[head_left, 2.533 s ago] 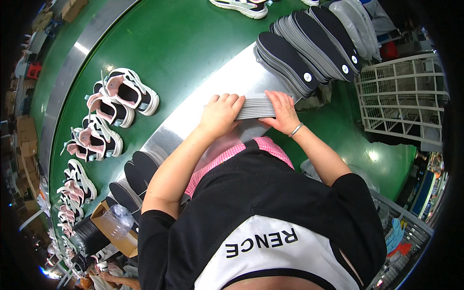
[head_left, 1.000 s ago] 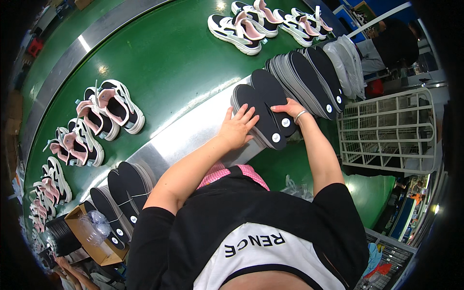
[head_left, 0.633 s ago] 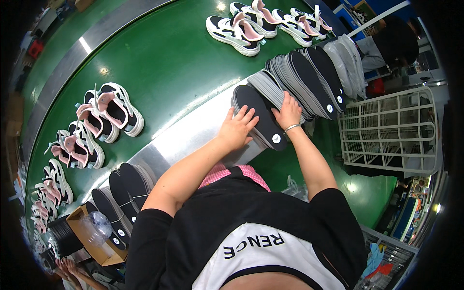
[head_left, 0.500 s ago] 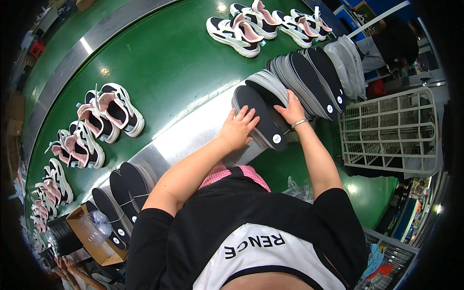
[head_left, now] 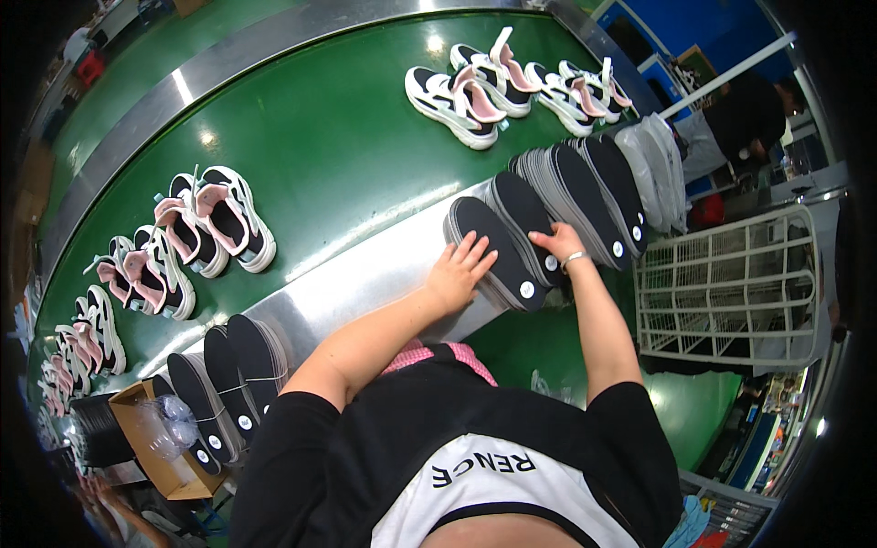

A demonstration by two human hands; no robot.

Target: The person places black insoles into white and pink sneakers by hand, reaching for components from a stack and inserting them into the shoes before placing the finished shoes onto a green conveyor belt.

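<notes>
Black insoles with grey layered sides lie in several stacks on a metal ledge. My left hand (head_left: 461, 274) rests open, fingers spread, on the left side of the nearest insole stack (head_left: 489, 242), which has a round white sticker near its lower end. My right hand (head_left: 559, 245) touches the lower part of the second insole stack (head_left: 521, 215), its thumb over the top and its fingers apart from the thumb, along the right side. Past it stand a thicker insole stack (head_left: 575, 196) and another insole stack (head_left: 614, 178).
White, black and pink sneakers (head_left: 224, 219) stand in groups on the green conveyor; another sneaker group (head_left: 457, 105) is farther right. At left are tied insole stacks (head_left: 256, 356) and a cardboard box (head_left: 160, 457). A white wire rack (head_left: 726, 292) stands at right, near clear plastic bags (head_left: 650, 173).
The second insole stack, tilted with its grey side showing before, now lies with its black top up beside the nearest stack. My right hand has moved down along it; my head view has shifted.
</notes>
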